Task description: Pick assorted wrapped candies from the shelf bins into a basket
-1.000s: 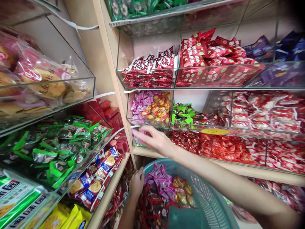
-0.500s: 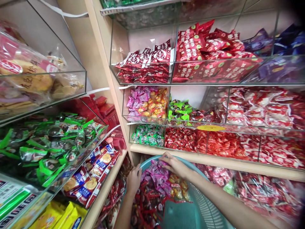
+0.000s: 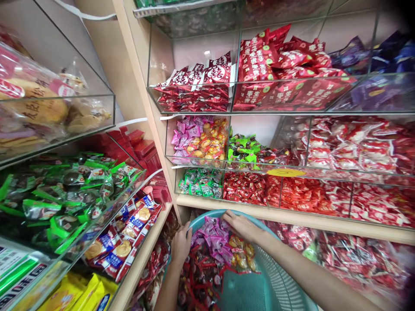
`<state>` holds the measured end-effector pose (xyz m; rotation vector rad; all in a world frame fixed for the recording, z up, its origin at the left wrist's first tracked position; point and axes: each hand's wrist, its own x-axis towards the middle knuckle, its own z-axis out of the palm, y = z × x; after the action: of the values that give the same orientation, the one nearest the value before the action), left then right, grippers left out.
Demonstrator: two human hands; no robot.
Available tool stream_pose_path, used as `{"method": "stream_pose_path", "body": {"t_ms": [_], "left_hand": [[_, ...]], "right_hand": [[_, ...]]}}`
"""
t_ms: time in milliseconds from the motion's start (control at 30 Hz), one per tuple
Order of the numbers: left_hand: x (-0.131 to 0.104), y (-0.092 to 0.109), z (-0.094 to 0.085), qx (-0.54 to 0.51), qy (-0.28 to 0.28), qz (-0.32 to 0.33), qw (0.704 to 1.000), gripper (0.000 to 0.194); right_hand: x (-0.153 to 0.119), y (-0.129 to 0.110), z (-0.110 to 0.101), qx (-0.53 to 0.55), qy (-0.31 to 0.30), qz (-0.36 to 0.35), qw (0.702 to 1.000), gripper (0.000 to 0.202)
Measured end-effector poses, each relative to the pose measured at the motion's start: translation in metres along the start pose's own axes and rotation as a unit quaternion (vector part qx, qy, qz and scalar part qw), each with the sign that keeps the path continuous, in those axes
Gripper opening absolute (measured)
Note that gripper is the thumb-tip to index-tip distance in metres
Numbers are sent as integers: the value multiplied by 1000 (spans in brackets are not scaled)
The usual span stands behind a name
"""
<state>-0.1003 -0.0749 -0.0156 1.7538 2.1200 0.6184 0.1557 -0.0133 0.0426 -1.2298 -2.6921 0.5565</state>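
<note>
A teal plastic basket (image 3: 275, 276) with slatted sides is tilted below the shelves. My left hand (image 3: 181, 242) is closed over its left rim, thumb toward the inside. Just inside the far rim, my right hand (image 3: 241, 225) has its fingers curled down at the edge of pink-wrapped candies (image 3: 212, 242); what its fingertips hold, if anything, is hidden. Gold-wrapped candies (image 3: 241, 252) lie under my right wrist. Dark candies in red-edged wrappers (image 3: 204, 276) fill the basket's left part. Its near floor shows bare.
A wooden shelf edge (image 3: 259, 211) runs close behind the basket. Above it, clear bins hold pink and gold candies (image 3: 201, 138) and red candies (image 3: 244, 188). Green-wrapped snacks (image 3: 65, 190) and blue-and-red biscuit packs (image 3: 126, 233) stand left. Bagged red-and-white sweets (image 3: 359, 259) lie low right.
My right hand has shifted slightly right and its fingers have drawn in over the pink candies. My left hand stays on the rim. The view has moved very slightly.
</note>
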Motion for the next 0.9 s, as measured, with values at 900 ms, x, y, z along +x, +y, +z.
{"method": "stream_pose_path", "body": {"t_ms": [900], "left_hand": [[0, 2, 0, 3, -2, -5, 1000, 44]], "right_hand": [[-9, -9, -7, 0, -107, 42, 993, 30]]}}
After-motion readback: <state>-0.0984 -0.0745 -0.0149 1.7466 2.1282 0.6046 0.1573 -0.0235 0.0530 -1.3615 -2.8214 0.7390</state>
